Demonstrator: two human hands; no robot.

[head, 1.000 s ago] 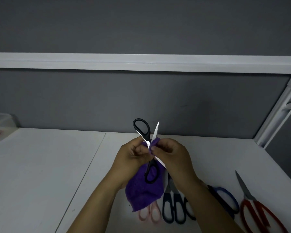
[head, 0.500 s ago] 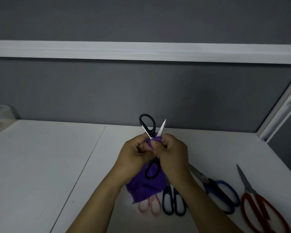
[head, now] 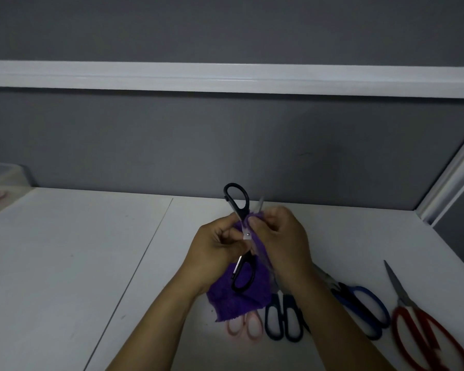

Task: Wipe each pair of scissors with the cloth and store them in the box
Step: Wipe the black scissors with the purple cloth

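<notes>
So the black scissors sit near upright, splayed, left hand gripping the pivot, right hand pinching purple cloth round 1 blade, box far left of them.

White table with a seam, grey wall behind, white rail across it
</notes>
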